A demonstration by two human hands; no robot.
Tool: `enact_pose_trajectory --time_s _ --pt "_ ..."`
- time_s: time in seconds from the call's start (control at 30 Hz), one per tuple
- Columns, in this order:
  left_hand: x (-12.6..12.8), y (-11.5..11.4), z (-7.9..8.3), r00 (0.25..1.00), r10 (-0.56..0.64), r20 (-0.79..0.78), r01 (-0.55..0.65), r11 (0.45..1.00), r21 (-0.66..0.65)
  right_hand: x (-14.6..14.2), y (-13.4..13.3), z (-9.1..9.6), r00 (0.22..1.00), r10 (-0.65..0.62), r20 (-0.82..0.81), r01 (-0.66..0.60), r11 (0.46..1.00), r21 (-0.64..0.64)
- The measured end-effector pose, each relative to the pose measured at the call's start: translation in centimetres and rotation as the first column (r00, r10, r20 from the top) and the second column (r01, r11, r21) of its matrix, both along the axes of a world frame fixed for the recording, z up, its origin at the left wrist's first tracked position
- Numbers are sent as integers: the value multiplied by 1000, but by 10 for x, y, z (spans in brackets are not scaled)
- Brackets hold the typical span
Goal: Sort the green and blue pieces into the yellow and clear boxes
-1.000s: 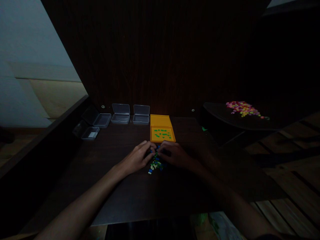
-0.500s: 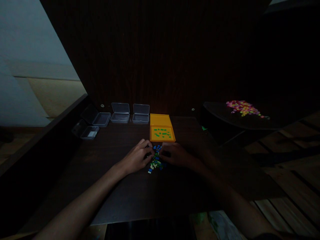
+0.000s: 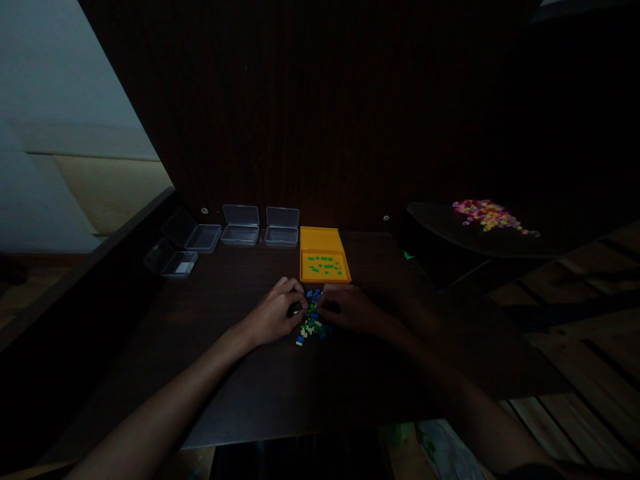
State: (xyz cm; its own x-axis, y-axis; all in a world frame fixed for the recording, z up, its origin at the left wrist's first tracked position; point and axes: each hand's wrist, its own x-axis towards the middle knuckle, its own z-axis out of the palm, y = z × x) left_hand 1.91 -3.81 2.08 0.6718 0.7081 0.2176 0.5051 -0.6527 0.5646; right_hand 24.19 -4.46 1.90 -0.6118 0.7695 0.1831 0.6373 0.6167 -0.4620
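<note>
A small heap of blue, green and cream toy bricks (image 3: 313, 323) lies on the dark wooden table (image 3: 240, 407). At the heap's left side is my left hand (image 3: 281, 310), thumb and forefinger pinched together at the bricks; whatever is between the tips is too small to name. From the right my right hand (image 3: 347, 308) reaches to the same heap, its fingers likewise curled into a pinch, dim in shadow. Just beyond both hands stands an open orange box (image 3: 326, 280) with several green bricks (image 3: 329, 267) spread over its floor.
Several clear plastic cases with raised lids line the back left, among them one case (image 3: 240, 235) and another beside it (image 3: 282, 236). A pile of pink and yellow pieces (image 3: 487, 215) rests on a dark shelf at right. A tall dark panel (image 3: 310, 120) rises behind the table.
Both hands have stayed at the heap, with only slight shifts of the fingers. The box and cases have not moved.
</note>
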Motion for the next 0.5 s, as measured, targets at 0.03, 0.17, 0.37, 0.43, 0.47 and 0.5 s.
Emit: enact_pose_trajectory --time_s 0.03,0.17,0.37,0.43,0.47,0.5 --pt "0 0 0 1000 2 2 -2 1000 -3 0 0 0 1000 -1 3 1 1000 0" --pt "-1 2 0 1000 3 -5 -3 1000 3 -1 0 2 1000 -1 6 1 1000 -2" --pt "-1 2 1 1000 5 -16 -5 1000 10 -1 0 3 1000 6 5 -6 1000 -4" --pt "-1 1 1 1000 -3 -16 3 1000 17 -2 0 2 1000 10 -3 -10 1000 2" --pt "-1 1 1 1000 -7 -15 8 1000 19 -2 0 2 1000 14 -7 -14 1000 4" --pt "-2 1 0 1000 -13 -15 13 1000 21 -2 0 1 1000 18 -9 -18 1000 4"
